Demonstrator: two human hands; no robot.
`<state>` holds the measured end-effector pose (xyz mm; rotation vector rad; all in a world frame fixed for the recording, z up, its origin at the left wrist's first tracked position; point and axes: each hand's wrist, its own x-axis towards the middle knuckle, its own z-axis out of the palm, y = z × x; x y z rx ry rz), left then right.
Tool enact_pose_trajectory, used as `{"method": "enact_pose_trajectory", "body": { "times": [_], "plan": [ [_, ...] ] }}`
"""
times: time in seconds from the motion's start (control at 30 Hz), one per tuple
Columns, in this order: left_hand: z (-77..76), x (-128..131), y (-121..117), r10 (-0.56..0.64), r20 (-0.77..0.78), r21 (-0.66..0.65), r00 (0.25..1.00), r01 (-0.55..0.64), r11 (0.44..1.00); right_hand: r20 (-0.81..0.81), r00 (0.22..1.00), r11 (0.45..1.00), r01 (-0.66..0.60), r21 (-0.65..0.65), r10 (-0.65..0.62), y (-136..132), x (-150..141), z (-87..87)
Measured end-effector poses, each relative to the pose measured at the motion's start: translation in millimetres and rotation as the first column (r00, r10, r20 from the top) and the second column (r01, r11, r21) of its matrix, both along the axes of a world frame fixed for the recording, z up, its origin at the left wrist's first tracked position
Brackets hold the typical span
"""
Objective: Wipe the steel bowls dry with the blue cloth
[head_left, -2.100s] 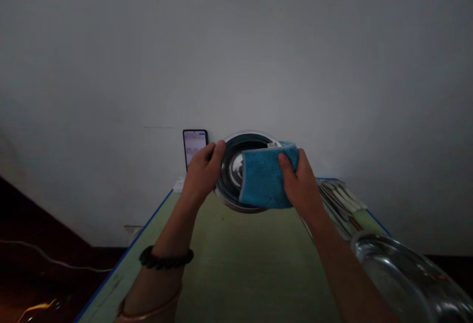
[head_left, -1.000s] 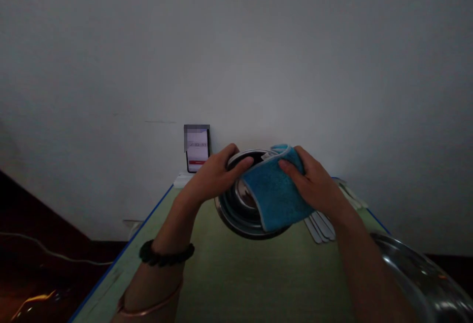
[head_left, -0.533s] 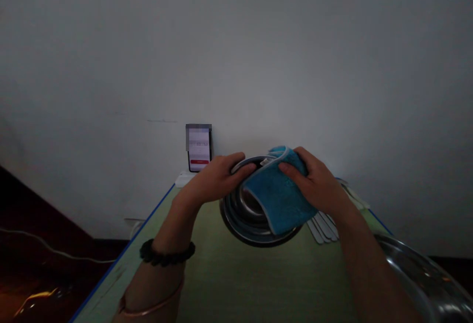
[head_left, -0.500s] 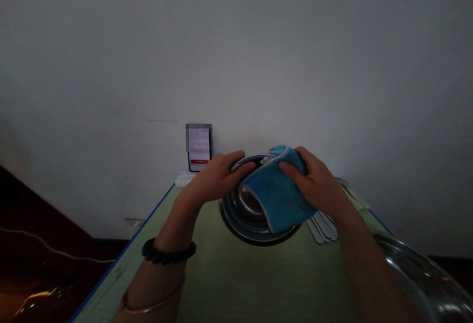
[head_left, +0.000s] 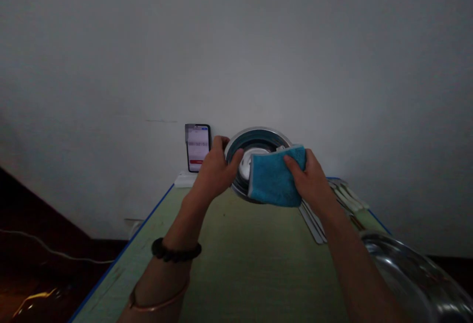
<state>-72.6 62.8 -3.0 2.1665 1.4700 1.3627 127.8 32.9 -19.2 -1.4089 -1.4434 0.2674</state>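
A round steel bowl (head_left: 254, 138) is held up above the far end of the green table (head_left: 236, 259), tilted so its inside faces me. My left hand (head_left: 218, 170) grips the bowl's left rim, thumb over the edge. My right hand (head_left: 312, 180) is closed on a folded blue cloth (head_left: 273, 180) that is pressed over the bowl's lower right part and hides that side.
A phone (head_left: 198, 146) with a lit screen leans on the white wall at the table's far end. Several flat utensils (head_left: 343, 200) lie at the right behind my right arm. A large steel basin (head_left: 414, 278) sits at the near right corner. Cables lie on the dark floor at left.
The bowl has been lifted and tipped upright toward me from a lower, flatter pose. Both hands rose with it and the cloth now covers the lower right of the bowl.
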Motion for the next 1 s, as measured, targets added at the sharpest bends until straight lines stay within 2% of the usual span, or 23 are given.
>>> {"method": "enact_pose_trajectory", "body": {
  "times": [0.1,0.17,0.2,0.23,0.3,0.37,0.43,0.53,0.63,0.73,0.77,0.87,1.0],
  "plan": [
    [2.7,2.2,-5.8,-0.047,-0.094,0.185,0.994,0.064,0.981,0.028,0.999,0.999,-0.029,0.015,0.029,-1.1,6.3,4.2],
    [6.7,2.6,-10.7,-0.069,-0.166,0.316,0.984,0.119,0.941,0.021,1.000,1.000,0.007,0.005,-0.007,-1.0,12.0,5.1],
    [9.0,2.1,-12.9,-0.107,-0.219,0.342,0.970,0.179,0.922,0.002,1.000,0.999,0.031,-0.007,-0.031,-0.1,15.4,4.3],
    [11.2,1.0,-14.9,-0.167,-0.284,0.329,0.944,0.260,0.908,-0.028,0.998,0.999,0.050,-0.020,-0.050,1.4,19.2,2.5],
    [14.4,-2.4,-17.0,-0.312,-0.411,0.209,0.856,0.422,0.882,-0.107,0.993,0.998,0.052,-0.032,-0.055,5.9,26.3,-3.5],
    [15.9,-6.1,-16.6,-0.411,-0.477,0.075,0.777,0.502,0.862,-0.181,0.983,1.000,0.021,-0.013,-0.023,11.3,30.6,-11.4],
    [16.3,-8.5,-14.3,-0.422,-0.487,0.040,0.765,0.502,0.864,-0.235,0.972,1.000,-0.022,0.011,0.024,16.2,30.5,-18.3],
    [16.9,-8.9,-10.8,-0.371,-0.470,0.106,0.801,0.469,0.877,-0.282,0.958,0.999,-0.050,0.023,0.054,19.8,25.1,-22.1],
    [18.0,-8.6,-10.3,-0.357,-0.408,0.110,0.840,0.433,0.895,-0.258,0.963,0.996,0.091,0.023,-0.082,18.0,22.2,-16.4],
    [17.7,-11.4,-10.6,-0.303,-0.326,0.012,0.896,0.324,0.946,-0.210,0.947,0.962,0.262,0.076,-0.242,11.9,24.6,-5.5],
    [17.1,-13.0,-10.3,-0.264,-0.318,-0.017,0.911,0.272,0.962,-0.204,0.950,0.959,0.262,0.108,-0.236,9.4,25.7,-1.8],
    [14.6,-17.7,-8.2,-0.185,-0.331,-0.068,0.925,0.173,0.983,-0.176,0.977,0.969,0.152,0.197,-0.117,1.2,26.2,7.7],
    [13.8,-18.8,-7.5,-0.224,-0.269,-0.107,0.937,0.202,0.974,-0.137,0.991,0.965,0.039,0.260,-0.003,-8.4,18.7,16.3]
  ]
}}
